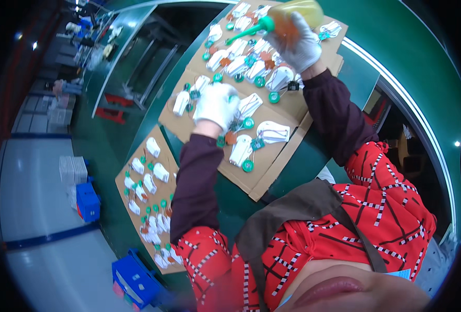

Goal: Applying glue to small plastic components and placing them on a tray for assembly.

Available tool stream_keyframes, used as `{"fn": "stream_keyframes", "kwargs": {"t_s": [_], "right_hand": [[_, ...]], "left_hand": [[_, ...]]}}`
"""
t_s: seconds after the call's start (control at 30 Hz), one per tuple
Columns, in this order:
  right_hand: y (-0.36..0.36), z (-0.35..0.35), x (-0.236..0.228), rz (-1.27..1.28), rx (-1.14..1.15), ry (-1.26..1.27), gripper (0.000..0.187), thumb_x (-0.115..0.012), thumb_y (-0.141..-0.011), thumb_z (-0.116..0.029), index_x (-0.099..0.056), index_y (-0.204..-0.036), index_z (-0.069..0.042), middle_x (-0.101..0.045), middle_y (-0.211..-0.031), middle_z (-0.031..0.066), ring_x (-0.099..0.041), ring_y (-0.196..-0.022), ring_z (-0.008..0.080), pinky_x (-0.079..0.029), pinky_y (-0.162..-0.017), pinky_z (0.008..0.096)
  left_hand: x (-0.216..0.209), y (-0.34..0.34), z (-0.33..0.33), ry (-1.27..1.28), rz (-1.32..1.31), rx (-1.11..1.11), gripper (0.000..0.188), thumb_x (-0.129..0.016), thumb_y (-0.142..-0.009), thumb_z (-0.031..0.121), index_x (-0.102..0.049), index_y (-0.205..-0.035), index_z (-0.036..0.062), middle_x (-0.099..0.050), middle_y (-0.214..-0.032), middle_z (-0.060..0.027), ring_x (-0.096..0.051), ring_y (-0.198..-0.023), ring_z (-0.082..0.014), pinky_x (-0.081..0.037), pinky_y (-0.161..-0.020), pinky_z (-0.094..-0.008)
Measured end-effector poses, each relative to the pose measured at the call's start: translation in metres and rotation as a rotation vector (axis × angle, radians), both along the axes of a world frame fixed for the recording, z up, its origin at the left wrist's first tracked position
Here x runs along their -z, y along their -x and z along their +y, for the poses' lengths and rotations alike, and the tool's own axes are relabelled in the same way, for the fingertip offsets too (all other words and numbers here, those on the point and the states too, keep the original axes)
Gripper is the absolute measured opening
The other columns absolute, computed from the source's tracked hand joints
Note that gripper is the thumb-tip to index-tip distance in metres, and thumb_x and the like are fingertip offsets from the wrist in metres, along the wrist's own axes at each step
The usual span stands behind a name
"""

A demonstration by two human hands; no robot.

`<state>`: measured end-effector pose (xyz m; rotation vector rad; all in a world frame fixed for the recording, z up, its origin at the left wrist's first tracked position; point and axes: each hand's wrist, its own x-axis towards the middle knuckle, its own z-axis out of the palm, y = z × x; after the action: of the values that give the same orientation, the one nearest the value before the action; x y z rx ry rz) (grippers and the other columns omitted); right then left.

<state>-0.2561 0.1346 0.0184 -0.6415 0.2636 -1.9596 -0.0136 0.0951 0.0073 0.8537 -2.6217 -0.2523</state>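
My right hand [300,48], in a white glove, is wrapped round a translucent squeeze bottle [286,28] with yellowish-orange contents. The bottle lies tilted, its long green nozzle [252,30] angled down and left over the assemblies. My left hand [216,108], also gloved, is lower and to the left, its fingers curled close over the assemblies; what they grip is hidden. Around both hands lie white plastic housings [273,132] wired to green round parts [248,165] and small circuit boards [257,144]. These rest on a cardboard sheet [251,179].
A second cardboard sheet [129,179] with more white and green assemblies lies at lower left on the green table [230,208]. Blue bins [137,281] and a stack of white trays [73,170] stand beyond the table's left side. Another worktable [105,67] is at far left.
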Motion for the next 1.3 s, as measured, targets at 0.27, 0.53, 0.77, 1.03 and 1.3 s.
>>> {"fn": "stream_keyframes", "kwargs": {"t_s": [0.27,0.53,0.77,1.03,1.3], "right_hand": [[-0.014,0.006,0.004,-0.145,-0.035,-0.088,0.043,-0.059,-0.088,-0.028,-0.045,-0.122,-0.007,-0.056,-0.115,0.0117,-0.059,-0.1,0.0271,-0.05,-0.085,0.0428],[-0.02,0.01,-0.001,-0.073,-0.03,-0.126,0.044,-0.06,-0.087,-0.029,-0.043,-0.123,-0.009,-0.055,-0.112,0.0105,-0.06,-0.092,0.0229,-0.05,-0.077,0.0387],[-0.015,0.005,-0.005,-0.075,-0.045,-0.084,0.046,-0.061,-0.086,-0.028,-0.042,-0.123,-0.009,-0.054,-0.113,0.0108,-0.059,-0.095,0.0234,-0.05,-0.079,0.0395],[-0.017,0.009,-0.003,-0.117,-0.023,-0.085,0.047,-0.061,-0.086,-0.028,-0.041,-0.124,-0.01,-0.053,-0.117,0.0111,-0.058,-0.1,0.0249,-0.05,-0.08,0.041],[-0.01,0.011,0.004,-0.046,-0.021,-0.066,0.045,-0.06,-0.086,-0.024,-0.042,-0.125,-0.01,-0.055,-0.115,0.0101,-0.058,-0.101,0.0249,-0.051,-0.081,0.0413]], "left_hand": [[0.026,0.02,0.034,0.065,-0.22,-0.114,0.028,-0.068,-0.074,0.035,-0.065,-0.069,0.007,-0.06,-0.074,-0.0174,-0.058,-0.079,-0.033,-0.047,-0.072,-0.0417],[0.017,0.027,0.037,0.046,-0.401,-0.153,0.027,-0.062,-0.078,0.031,-0.068,-0.075,0.0053,-0.064,-0.075,-0.0171,-0.062,-0.079,-0.0325,-0.048,-0.072,-0.0414],[0.004,0.038,0.034,0.023,-0.583,-0.114,0.012,-0.061,-0.078,0.014,-0.064,-0.088,0.0068,-0.065,-0.092,-0.0147,-0.063,-0.089,-0.0283,-0.05,-0.076,-0.0365],[0.001,0.032,0.045,-0.023,-0.401,-0.213,0.015,-0.057,-0.083,0.02,-0.059,-0.088,0.0054,-0.065,-0.086,-0.0168,-0.064,-0.084,-0.0308,-0.05,-0.072,-0.0397],[0.031,0.016,0.029,0.003,-0.137,-0.019,0.012,-0.063,-0.071,0.019,-0.065,-0.069,0.0076,-0.06,-0.075,-0.0182,-0.057,-0.079,-0.0353,-0.045,-0.074,-0.0443]]}}
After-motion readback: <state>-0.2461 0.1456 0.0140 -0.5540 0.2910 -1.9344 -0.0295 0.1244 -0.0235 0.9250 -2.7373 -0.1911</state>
